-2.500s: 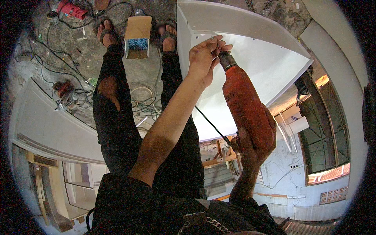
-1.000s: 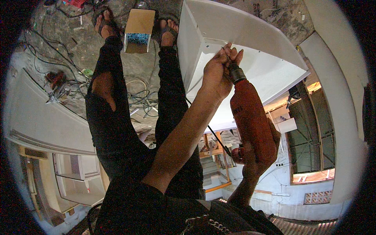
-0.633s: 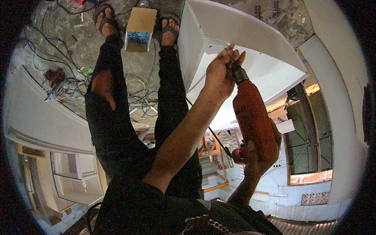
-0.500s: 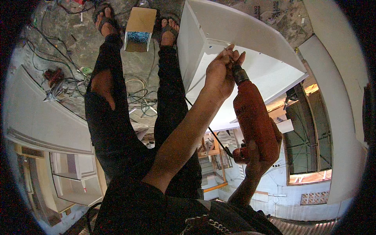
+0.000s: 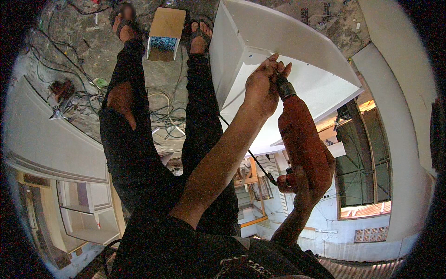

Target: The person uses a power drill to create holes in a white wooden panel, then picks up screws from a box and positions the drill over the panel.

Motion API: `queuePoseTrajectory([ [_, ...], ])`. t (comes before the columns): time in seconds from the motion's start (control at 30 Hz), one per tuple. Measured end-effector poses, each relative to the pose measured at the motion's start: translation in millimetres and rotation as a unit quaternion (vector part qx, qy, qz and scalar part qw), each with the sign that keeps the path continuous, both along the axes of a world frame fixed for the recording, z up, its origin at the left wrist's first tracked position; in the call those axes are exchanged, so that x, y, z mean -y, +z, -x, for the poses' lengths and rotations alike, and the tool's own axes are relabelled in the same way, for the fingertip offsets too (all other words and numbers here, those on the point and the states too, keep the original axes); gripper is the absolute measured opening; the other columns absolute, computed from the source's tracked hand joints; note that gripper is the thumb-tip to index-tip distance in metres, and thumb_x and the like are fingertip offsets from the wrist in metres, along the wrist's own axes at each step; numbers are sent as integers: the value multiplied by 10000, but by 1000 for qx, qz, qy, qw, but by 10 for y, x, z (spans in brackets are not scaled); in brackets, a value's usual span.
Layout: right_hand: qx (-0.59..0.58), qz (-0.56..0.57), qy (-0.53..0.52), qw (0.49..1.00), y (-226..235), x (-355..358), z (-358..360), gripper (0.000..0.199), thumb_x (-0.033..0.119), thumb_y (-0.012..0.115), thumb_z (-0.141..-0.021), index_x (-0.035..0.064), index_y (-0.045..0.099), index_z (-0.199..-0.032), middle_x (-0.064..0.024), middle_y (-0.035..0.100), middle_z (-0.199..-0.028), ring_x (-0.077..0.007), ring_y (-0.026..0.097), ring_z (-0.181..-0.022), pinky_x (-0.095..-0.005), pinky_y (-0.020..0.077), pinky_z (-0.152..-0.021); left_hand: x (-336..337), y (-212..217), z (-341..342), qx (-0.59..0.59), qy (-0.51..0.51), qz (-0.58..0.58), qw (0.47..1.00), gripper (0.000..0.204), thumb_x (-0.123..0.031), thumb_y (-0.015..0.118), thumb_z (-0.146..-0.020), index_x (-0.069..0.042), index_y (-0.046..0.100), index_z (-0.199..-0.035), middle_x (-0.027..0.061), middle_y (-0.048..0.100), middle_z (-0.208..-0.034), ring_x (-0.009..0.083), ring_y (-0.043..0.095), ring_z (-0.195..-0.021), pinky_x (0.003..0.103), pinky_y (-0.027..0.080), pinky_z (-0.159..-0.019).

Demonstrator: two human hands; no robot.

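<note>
- On the rough concrete floor between the person's two sandalled feet stands a small cardboard box (image 5: pixel 163 33), its flap folded back; inside lies a mass of thin pale-blue pieces, too small to tell apart.
- Low at the left, an off-white cabinet (image 5: pixel 88 218) lies open, its shelves dividing it into compartments; I cannot make out anything in them.
- The orange power drill (image 5: pixel 302 139) is held high at the right of the scene, its nose pointing at the top edge of a white board panel (image 5: pixel 288 37). Its body is a long, rounded plastic barrel, slightly scuffed, tapering to a dark metal chuck at the front; a thin black cord runs down from the handle end.
- The right hand (image 5: pixel 312 179) is closed around the drill's rear grip, fingers wrapped under it.
- The left hand (image 5: pixel 262 88) is pinched together at the chuck, fingertips gathered on the tip where it meets the panel's edge; what they pinch is hidden.
- The panel is smooth, flat and matt white, part of a box-like unit with sharp square corners; a small dark dot, perhaps a screw head, shows on its side face.
- The floor is grey, gritty and cracked, strewn with tangled wires (image 5: pixel 162 109) in dark and pale loops.
- The person's black trousers (image 5: pixel 139 153) are ripped open at one knee.
</note>
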State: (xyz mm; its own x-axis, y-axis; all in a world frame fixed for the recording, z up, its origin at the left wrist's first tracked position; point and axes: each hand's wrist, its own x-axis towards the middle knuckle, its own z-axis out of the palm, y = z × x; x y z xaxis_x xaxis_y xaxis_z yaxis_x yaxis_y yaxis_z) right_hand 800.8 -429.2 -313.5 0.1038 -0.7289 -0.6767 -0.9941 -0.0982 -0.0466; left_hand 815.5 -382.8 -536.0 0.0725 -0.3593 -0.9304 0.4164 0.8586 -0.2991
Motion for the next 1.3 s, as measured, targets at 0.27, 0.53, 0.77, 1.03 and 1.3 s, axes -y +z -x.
queuePoseTrajectory([
  [0.27, 29, 45, 78, 996, -36, 19, 100, 860, 433, 829, -534, -19, 517, -1196, -112, 587, -1050, -186, 616, -800, -296, 526, -640, -9, 22, -43, 24, -37, -15, 999, 225, -47, 366, -1000, 71, 462, -1166, 80, 496, -786, 171, 548, -723, 410, 511, -986],
  [0.53, 1, 19, 18, 1000, -40, -7, 55, 832, 394, 833, -551, -26, 518, -1196, -126, 589, -1050, -173, 618, -709, -290, 522, -585, -27, 24, -67, -8, -7, -3, 1000, 217, -60, 376, -1001, 67, 472, -1148, 77, 500, -771, 169, 549, -714, 401, 517, -977],
  [0.77, 26, 21, 33, 999, -14, -4, 158, 798, 400, 790, -628, -48, 487, -1215, -136, 612, -900, -197, 626, -645, -313, 524, -571, -27, 22, -51, -8, 13, 6, 1000, 207, -37, 391, -988, 67, 466, -1150, 82, 500, -784, 174, 549, -732, 410, 510, -983],
  [1.03, 18, 20, 28, 999, 36, 3, 300, 773, 411, 740, -716, -74, 446, -1241, -148, 637, -729, -225, 634, -578, -336, 526, -555, -43, 13, -34, 0, 15, 11, 1000, 206, -38, 399, -987, 64, 465, -1154, 79, 492, -792, 173, 544, -736, 417, 496, -997],
  [1.3, 32, 1, 48, 998, 16, 12, 181, 790, 363, 743, -714, -66, 407, -1287, -153, 635, -749, -230, 630, -579, -347, 530, -559, -36, 18, -49, -11, -1, 8, 1000, 252, -96, 392, -1008, 79, 453, -1178, 92, 495, -815, 178, 545, -749, 412, 511, -986],
])
